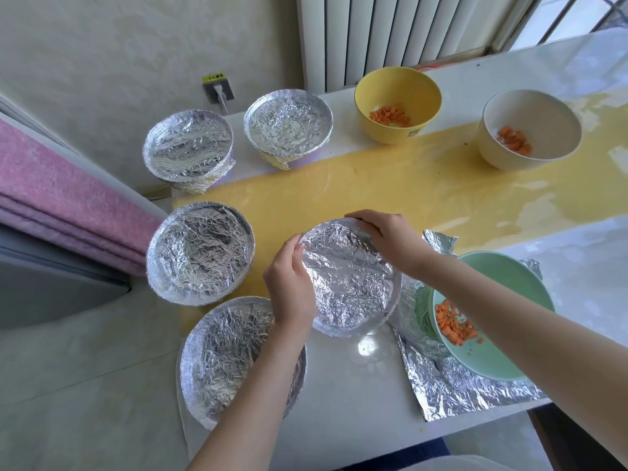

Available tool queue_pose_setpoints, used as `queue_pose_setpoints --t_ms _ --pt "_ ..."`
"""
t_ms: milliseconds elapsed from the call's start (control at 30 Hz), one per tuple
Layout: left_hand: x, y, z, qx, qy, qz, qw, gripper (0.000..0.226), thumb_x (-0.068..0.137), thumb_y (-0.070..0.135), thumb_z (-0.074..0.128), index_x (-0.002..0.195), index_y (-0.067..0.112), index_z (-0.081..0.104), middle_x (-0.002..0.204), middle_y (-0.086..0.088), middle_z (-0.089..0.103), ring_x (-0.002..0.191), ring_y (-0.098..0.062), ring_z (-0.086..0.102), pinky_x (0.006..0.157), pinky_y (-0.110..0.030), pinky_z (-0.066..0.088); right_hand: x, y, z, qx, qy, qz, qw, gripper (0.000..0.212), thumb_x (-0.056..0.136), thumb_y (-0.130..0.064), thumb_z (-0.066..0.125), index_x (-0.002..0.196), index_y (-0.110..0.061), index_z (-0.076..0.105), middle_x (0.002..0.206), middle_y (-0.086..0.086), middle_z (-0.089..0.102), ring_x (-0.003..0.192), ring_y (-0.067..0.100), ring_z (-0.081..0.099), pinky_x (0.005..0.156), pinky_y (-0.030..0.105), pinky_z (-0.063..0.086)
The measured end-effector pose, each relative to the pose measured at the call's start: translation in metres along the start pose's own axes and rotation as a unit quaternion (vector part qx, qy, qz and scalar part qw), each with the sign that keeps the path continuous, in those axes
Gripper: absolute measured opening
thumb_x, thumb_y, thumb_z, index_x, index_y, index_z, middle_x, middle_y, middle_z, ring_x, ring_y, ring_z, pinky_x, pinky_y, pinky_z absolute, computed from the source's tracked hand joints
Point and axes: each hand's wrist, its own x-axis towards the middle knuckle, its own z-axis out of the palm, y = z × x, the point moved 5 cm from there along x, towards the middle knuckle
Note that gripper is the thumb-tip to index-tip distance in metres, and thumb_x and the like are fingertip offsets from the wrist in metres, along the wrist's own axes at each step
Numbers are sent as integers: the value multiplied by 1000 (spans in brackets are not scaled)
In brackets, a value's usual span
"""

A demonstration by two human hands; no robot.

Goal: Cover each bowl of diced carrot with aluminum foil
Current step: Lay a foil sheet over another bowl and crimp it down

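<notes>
A foil-covered bowl point(350, 283) stands in the middle of the table. My left hand point(289, 283) grips its left rim, fingers curled over the foil edge. My right hand point(384, 239) curls over its far right rim, pressing the foil down. Several other foil-covered bowls stand to the left: two near ones point(200, 253) point(231, 358) and two far ones point(188, 147) point(289, 127). A green bowl point(503, 321) of diced carrot sits uncovered on a loose foil sheet point(452, 385) under my right forearm. A yellow bowl point(397, 103) and a white bowl point(530, 129) of carrot stand uncovered at the back.
A yellow runner point(407, 185) crosses the white table. A pink cushion point(61, 198) lies off the table's left edge. A wall socket point(219, 88) and a radiator point(390, 28) are behind the table. The table's near edge runs below the foil sheet.
</notes>
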Motion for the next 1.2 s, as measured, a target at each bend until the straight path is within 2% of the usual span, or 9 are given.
queue_pose_setpoints --t_ms 100,333,433,533,600,800,1000,1133,1200 --pt "2 -5 3 0 -27 -24 999 29 96 6 48 122 7 60 112 -10 67 99 -14 62 83 -14 42 2 0 4 -26 -14 -1 1000 27 99 -11 42 117 -6 62 81 6 65 53 12 47 48 13 36" --pt "2 -9 17 77 -133 -36 987 38 101 12 33 137 12 43 133 -8 54 118 -22 51 93 -25 40 8 2 14 -105 -31 -3 994 27 98 -4 39 110 -3 63 83 13 68 61 20 54 51 15 38" --pt "2 -4 19 76 -131 -6 988 35 100 11 35 132 11 48 125 -7 58 112 -22 55 88 -24 43 12 -3 17 -138 -69 -5 988 27 95 -2 37 108 -5 61 89 14 68 74 29 62 61 33 46" --pt "5 -6 18 81 -124 -2 989 34 97 0 40 126 7 54 114 -12 64 104 -25 59 83 -31 50 15 -10 20 -98 -75 -24 992 31 99 -10 41 124 -11 59 111 10 68 94 28 64 74 29 45" --pt "5 -6 17 87 -121 2 989 34 95 -3 42 126 6 55 114 -13 64 104 -24 60 83 -29 49 18 -10 20 -82 -70 -35 994 31 97 -7 45 122 -13 62 106 10 70 91 28 65 71 25 41" --pt "4 -5 18 95 -115 14 989 36 92 -7 44 124 6 54 112 -14 65 103 -25 61 81 -30 51 21 -9 22 -125 -55 -52 989 27 94 -5 46 111 -10 68 89 15 71 78 32 65 65 34 48" --pt "1 -5 20 78 -124 -6 989 13 96 0 42 108 5 43 100 -20 64 91 -26 64 60 -30 51 19 -20 28 -127 -100 -81 984 28 96 -9 46 119 -13 62 101 5 69 87 25 63 69 31 45" --pt "1 -6 20 83 -128 1 988 12 96 0 42 106 7 41 97 -19 64 86 -26 65 58 -31 52 25 -21 31 -150 -108 -90 979 19 88 1 46 91 -1 64 78 17 66 70 31 60 58 35 38" --pt "0 -7 20 81 -126 0 989 15 95 -2 42 106 7 41 97 -19 64 86 -27 65 59 -36 54 25 -20 31 -161 -114 -87 977 18 90 -2 45 92 -3 63 78 16 66 69 32 58 58 36 40"
